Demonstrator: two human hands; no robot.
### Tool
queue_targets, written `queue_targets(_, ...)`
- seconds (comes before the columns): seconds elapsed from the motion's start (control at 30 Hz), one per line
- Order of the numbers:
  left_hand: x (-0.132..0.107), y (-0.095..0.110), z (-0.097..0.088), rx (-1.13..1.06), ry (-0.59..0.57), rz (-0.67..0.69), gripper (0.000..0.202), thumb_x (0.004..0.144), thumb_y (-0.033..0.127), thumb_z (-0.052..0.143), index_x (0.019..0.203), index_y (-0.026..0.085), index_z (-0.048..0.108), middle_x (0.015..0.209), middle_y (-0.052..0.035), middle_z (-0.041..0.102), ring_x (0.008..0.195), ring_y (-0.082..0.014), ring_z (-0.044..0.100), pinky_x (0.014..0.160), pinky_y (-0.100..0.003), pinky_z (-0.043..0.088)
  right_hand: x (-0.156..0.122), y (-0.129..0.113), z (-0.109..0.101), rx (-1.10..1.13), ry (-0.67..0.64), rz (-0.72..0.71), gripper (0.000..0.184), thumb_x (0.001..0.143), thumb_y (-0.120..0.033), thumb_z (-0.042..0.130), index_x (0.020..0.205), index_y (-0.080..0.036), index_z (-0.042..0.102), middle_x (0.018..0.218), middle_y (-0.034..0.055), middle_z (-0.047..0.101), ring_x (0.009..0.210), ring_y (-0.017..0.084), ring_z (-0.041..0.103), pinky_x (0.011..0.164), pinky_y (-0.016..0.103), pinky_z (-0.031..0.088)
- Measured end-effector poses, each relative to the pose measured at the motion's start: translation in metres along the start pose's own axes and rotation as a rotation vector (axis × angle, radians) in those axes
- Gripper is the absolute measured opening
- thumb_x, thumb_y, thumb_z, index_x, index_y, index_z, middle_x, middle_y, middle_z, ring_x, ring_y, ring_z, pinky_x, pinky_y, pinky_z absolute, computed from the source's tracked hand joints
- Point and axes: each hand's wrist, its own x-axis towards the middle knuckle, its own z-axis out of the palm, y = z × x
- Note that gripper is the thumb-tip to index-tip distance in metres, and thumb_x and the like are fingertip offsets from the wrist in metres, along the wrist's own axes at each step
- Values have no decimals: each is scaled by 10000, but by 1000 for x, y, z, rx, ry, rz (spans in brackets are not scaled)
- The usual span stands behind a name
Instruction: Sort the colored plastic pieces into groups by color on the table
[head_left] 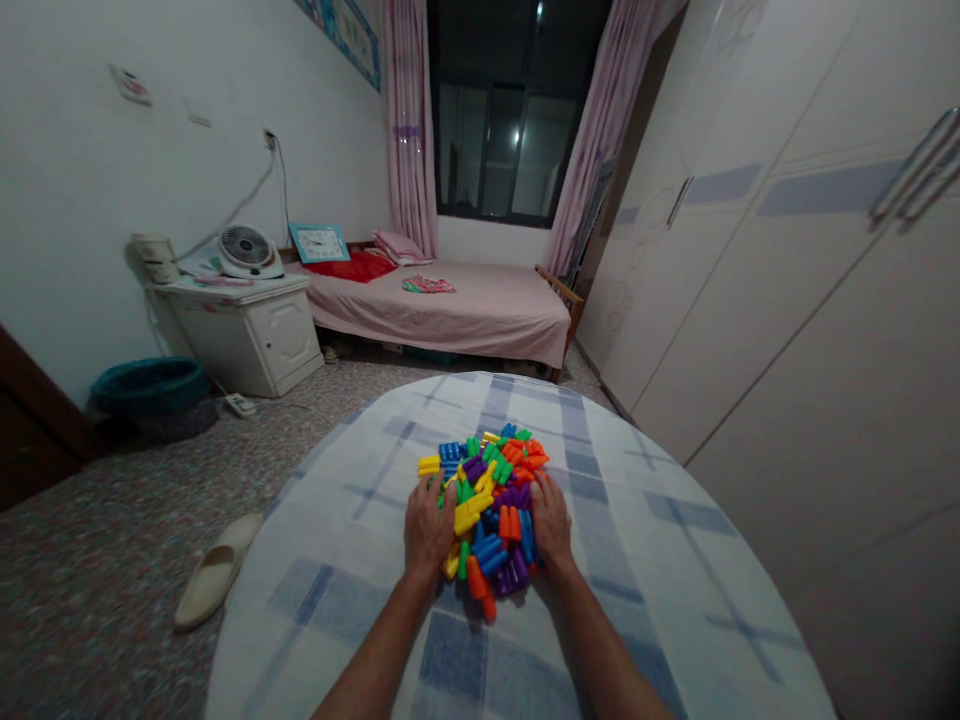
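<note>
A heap of plastic building blocks [491,515] in yellow, blue, green, purple and orange lies on the round table [345,560], which has a blue and white checked cloth. Against the heap's left side rests my left hand [430,525], its fingers stretched forward and touching the blocks. My right hand [551,518] lies along the opposite side, fingers also extended and in contact with the pieces. Neither hand has a block visibly gripped. Some blocks beside the palms are partly hidden by the hands.
Beyond the table stands a bed [480,310] with a pink sheet. A white cabinet [247,335] carrying a fan [246,247] is at the left, near a green bin [154,385]. A slipper [217,572] lies on the floor. Wardrobe doors [787,300] line the right side.
</note>
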Motion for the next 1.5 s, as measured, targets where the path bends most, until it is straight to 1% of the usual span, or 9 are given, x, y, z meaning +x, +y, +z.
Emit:
queue_targets(0.17, 11, 15, 0, -133, 10, -12, 421, 905, 407, 322, 1112, 165, 598, 1129, -114, 601, 1107, -222, 527, 1004, -425, 385, -3, -3, 0, 259, 1, 54, 622, 848, -614, 247, 1170, -199, 580, 1306, 91, 528, 1269, 254, 399, 1095, 471, 247)
queue_targets(0.3, 17, 50, 9, -264, -16, 28, 400, 903, 391, 346, 1087, 158, 613, 1113, -106, 616, 1086, -200, 544, 1012, -397, 393, -3, -6, -2, 358, -19, 92, 688, 830, -666, 237, 1203, -192, 568, 1308, 106, 530, 1255, 256, 429, 1091, 468, 267)
queue_targets(0.53, 8, 106, 26, -374, -247, 251, 331, 904, 337, 382, 1069, 180, 623, 1112, -76, 634, 1080, -169, 564, 995, -356, 424, -8, -13, -16, 439, -56, 122, 641, 839, -629, 304, 1235, -190, 548, 1308, 91, 540, 1223, 223, 475, 1049, 419, 348)
queue_targets(0.63, 1, 99, 7, -330, -189, 248, 358, 915, 355, 369, 1108, 169, 606, 1182, -89, 602, 1152, -175, 522, 1031, -368, 393, -20, -13, -33, 468, -30, 150, 590, 856, -588, 322, 1233, -194, 548, 1310, 90, 536, 1227, 222, 469, 1045, 414, 347)
queue_targets(0.73, -16, 72, -24, -156, -124, 272, 407, 910, 414, 372, 1164, 171, 580, 1261, -113, 546, 1215, -210, 469, 1052, -424, 360, -38, -13, -48, 461, -1, 187, 554, 861, -551, 360, 1234, -185, 541, 1292, 101, 542, 1210, 224, 478, 1035, 395, 354)
queue_targets(0.93, -78, 20, -63, 257, -378, 529, 954, 604, 681, 639, 1410, 295, 305, 1485, -128, 286, 1351, -407, 229, 1033, -655, 225, -64, -20, -59, 444, 59, 208, 521, 854, -508, 410, 1237, -171, 517, 1267, 110, 544, 1157, 231, 507, 997, 384, 378)
queue_targets(1.1, -96, 21, -45, 329, -426, 587, 1002, 603, 639, 664, 1437, 290, 231, 1517, -133, 197, 1368, -399, 188, 1054, -637, 195, -67, -26, -58, 446, 46, 154, 474, 850, -469, 444, 1231, -198, 523, 1259, 89, 550, 1147, 223, 508, 987, 373, 382)
queue_targets(1.33, -57, 41, -9, 334, -356, 501, 896, 624, 502, 715, 1401, 285, 324, 1493, -139, 264, 1364, -378, 216, 1060, -641, 149, -68, -25, -60, 448, 54, 218, 468, 862, -449, 432, 1242, -186, 506, 1262, 94, 545, 1147, 223, 499, 996, 368, 365)
queue_targets(1.5, -49, 49, -15, 293, -347, 487, 748, 709, 474, 650, 1368, 235, 391, 1450, -163, 337, 1347, -370, 260, 1051, -630, 202, -67, -22, -59, 462, 70, 202, 435, 866, -433, 433, 1213, -188, 525, 1233, 85, 567, 1133, 219, 509, 989, 362, 367)
